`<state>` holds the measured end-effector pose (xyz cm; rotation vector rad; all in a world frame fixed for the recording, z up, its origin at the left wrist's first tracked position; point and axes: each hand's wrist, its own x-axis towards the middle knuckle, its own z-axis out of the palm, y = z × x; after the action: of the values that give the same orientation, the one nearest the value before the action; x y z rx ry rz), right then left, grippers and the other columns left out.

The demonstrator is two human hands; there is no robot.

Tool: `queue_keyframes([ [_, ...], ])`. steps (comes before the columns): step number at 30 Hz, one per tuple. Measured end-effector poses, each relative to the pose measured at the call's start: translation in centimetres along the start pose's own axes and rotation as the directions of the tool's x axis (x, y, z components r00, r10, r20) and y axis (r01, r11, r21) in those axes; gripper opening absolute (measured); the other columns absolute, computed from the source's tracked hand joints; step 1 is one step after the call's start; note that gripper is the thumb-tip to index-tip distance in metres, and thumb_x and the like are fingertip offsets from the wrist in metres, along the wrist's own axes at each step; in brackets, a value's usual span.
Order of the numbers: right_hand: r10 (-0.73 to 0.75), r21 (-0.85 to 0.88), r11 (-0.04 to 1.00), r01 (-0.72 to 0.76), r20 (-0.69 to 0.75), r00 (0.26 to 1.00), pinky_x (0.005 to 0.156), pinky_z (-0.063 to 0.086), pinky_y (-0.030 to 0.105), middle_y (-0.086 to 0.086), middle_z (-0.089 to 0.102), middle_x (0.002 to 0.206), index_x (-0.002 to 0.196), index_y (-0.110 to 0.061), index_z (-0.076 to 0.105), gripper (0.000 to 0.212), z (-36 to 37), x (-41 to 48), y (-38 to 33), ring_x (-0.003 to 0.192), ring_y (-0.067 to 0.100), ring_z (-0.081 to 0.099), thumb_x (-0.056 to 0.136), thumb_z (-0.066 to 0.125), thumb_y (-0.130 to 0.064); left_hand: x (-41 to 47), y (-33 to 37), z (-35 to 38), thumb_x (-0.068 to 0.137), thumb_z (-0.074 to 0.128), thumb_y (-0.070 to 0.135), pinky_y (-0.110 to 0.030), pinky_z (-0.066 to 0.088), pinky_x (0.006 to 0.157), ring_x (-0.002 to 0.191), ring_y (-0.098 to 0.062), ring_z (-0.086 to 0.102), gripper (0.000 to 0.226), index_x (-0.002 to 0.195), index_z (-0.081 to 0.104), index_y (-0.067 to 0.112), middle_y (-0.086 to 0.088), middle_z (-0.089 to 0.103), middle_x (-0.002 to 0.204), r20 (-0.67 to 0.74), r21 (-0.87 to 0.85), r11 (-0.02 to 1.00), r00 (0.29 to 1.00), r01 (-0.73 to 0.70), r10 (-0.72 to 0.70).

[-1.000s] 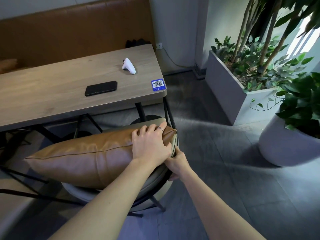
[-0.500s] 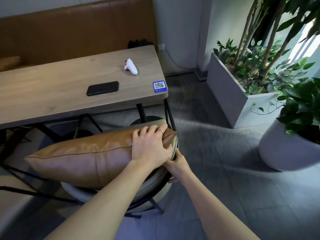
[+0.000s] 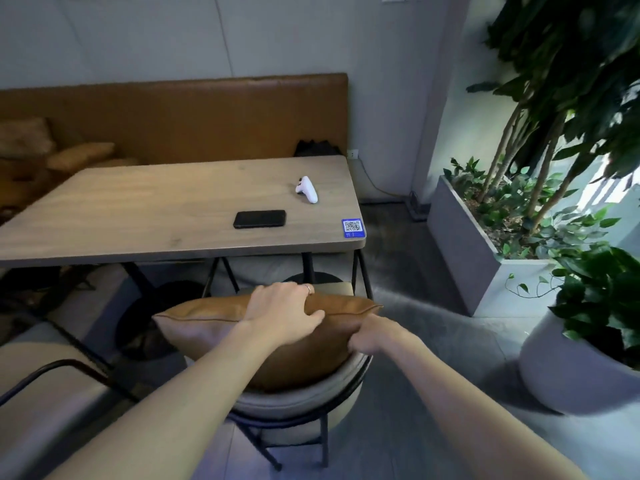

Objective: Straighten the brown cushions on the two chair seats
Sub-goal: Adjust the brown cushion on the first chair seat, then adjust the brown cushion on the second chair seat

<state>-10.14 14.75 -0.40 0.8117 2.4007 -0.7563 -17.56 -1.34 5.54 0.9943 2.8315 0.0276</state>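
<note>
A brown cushion stands on its edge on the round grey seat of a chair, leaning toward the chair's back. The chair sits just in front of the desk, below its right end. The left hand lies over the cushion's top seam, fingers curled down behind it and thumb pressed on the near face, so its grip is clamped on the cushion; a ring shows on one finger. The right hand is closed in a fist on the cushion's lower right corner, just above the seat rim. Both bare forearms reach in from the bottom of the view. On the desk, a black phone lies flat near the right end, a white controller behind it, and a blue QR sticker at the front right corner.
</note>
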Motion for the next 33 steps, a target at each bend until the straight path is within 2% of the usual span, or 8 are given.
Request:
queue_keyframes([
  [7, -0.227, -0.143, 0.97, 0.194, -0.274, 0.934, 0.087, 0.049, 0.039, 0.011, 0.067, 0.126, 0.126, -0.014, 0.06, 0.037, -2.2, -12.7, -10.8, 0.114, 0.035, 0.063, 0.093, 0.055, -0.03, -9.7, -7.6, -8.6, 0.097, 0.048, 0.059, -0.043, 0.041, 0.103, 0.13, -0.027, 0.056, 0.06, 0.149, 0.05, 0.028, -0.001, 0.063, 0.142, -0.172, 0.008, 0.998, 0.983, 0.067, -0.065],
  [11, -0.424, -0.254, 0.901, 0.352, -0.342, 0.839, 0.09, 0.053, 0.041, 0.01, 0.067, 0.124, 0.126, -0.015, 0.061, 0.038, -1.4, -21.0, -19.3, 0.113, 0.033, 0.064, 0.098, 0.056, -0.04, -18.0, -13.2, -13.6, 0.096, 0.047, 0.058, -0.042, 0.041, 0.097, 0.122, -0.028, 0.058, 0.052, 0.134, 0.061, 0.026, 0.0, 0.068, 0.131, -0.304, 0.026, 0.989, 0.944, 0.145, -0.13],
  [13, -0.519, -0.309, 0.852, 0.423, -0.384, 0.764, 0.085, 0.052, 0.039, 0.009, 0.068, 0.123, 0.126, -0.014, 0.061, 0.036, -1.0, -25.7, -23.8, 0.112, 0.033, 0.064, 0.1, 0.053, -0.038, -22.5, -16.2, -16.2, 0.096, 0.046, 0.057, -0.044, 0.039, 0.1, 0.126, -0.026, 0.055, 0.054, 0.139, 0.057, 0.027, 0.001, 0.064, 0.136, -0.381, 0.028, 0.982, 0.91, 0.185, -0.161],
  [16, -0.651, -0.402, 0.759, 0.512, -0.463, 0.602, 0.089, 0.056, 0.044, 0.011, 0.067, 0.125, 0.131, -0.014, 0.061, 0.039, 0.3, -32.5, -30.1, 0.111, 0.032, 0.064, 0.103, 0.048, -0.038, -29.2, -20.4, -20.2, 0.097, 0.048, 0.056, -0.049, 0.035, 0.109, 0.137, -0.026, 0.047, 0.059, 0.15, 0.046, 0.029, 0.001, 0.056, 0.147, -0.512, -0.001, 0.963, 0.827, 0.269, -0.232],
  [22, -0.834, -0.613, 0.465, 0.638, -0.545, 0.084, 0.1, 0.052, 0.047, 0.01, 0.062, 0.139, 0.142, -0.016, 0.055, 0.045, 3.9, -43.3, -40.3, 0.125, 0.03, 0.06, 0.104, 0.05, -0.04, -41.9, -28.4, -27.0, 0.101, 0.049, 0.053, -0.059, 0.026, 0.119, 0.153, -0.033, 0.026, 0.066, 0.159, 0.032, 0.028, -0.008, 0.035, 0.166, -0.715, -0.072, 0.893, 0.601, 0.443, -0.356],
  [24, -0.835, -0.629, 0.388, 0.673, -0.549, -0.032, 0.1, 0.053, 0.047, 0.01, 0.063, 0.139, 0.143, -0.015, 0.055, 0.047, 5.1, -45.6, -43.1, 0.126, 0.029, 0.059, 0.103, 0.052, -0.039, -45.2, -30.9, -28.7, 0.102, 0.047, 0.054, -0.063, 0.023, 0.119, 0.155, -0.035, 0.024, 0.066, 0.16, 0.03, 0.028, -0.01, 0.031, 0.168, -0.746, -0.096, 0.87, 0.544, 0.484, -0.385],
  [26, -0.842, -0.62, 0.331, 0.711, -0.534, -0.073, 0.101, 0.053, 0.047, 0.01, 0.062, 0.14, 0.145, -0.016, 0.053, 0.048, 6.3, -47.3, -45.7, 0.126, 0.029, 0.059, 0.102, 0.052, -0.039, -47.8, -33.3, -29.9, 0.102, 0.047, 0.053, -0.065, 0.023, 0.118, 0.154, -0.036, 0.025, 0.065, 0.159, 0.032, 0.026, -0.012, 0.032, 0.167, -0.754, -0.103, 0.85, 0.516, 0.517, -0.406],
  [33, -0.892, -0.582, 0.235, 0.779, -0.447, -0.065, 0.102, 0.049, 0.05, 0.009, 0.056, 0.146, 0.152, -0.021, 0.043, 0.055, 11.0, -48.5, -52.9, 0.129, 0.031, 0.055, 0.103, 0.049, -0.043, -52.2, -40.5, -29.9, 0.097, 0.048, 0.052, -0.059, 0.032, 0.11, 0.145, -0.034, 0.038, 0.061, 0.152, 0.044, 0.024, -0.01, 0.046, 0.158, -0.742, -0.13, 0.767, 0.452, 0.628, -0.496],
])
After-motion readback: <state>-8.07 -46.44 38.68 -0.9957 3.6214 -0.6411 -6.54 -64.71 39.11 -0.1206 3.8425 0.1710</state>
